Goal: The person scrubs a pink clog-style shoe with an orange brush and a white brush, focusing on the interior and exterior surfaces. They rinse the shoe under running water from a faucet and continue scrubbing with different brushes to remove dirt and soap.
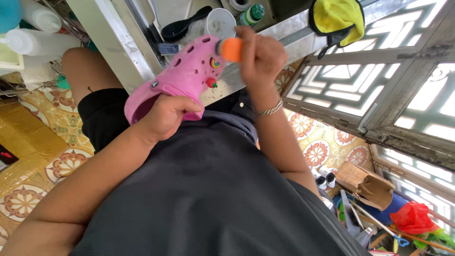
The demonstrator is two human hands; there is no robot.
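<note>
My left hand [167, 116] grips a pink perforated clog [182, 76] by its heel end, holding it up in front of my dark shirt. Small coloured charms sit on the clog's top. My right hand [259, 54] is closed around an orange-handled tool [230, 49], its end against the clog's toe. A silver bracelet [270, 110] circles my right wrist.
A metal ledge [294, 35] ahead carries a black brush [182, 26], a white cup [220, 21] and a green-capped bottle [251, 13]. A yellow cloth [337, 18] hangs on the window grille. Patterned floor tiles [57, 166] lie left; a cardboard box [367, 182] and clutter lie lower right.
</note>
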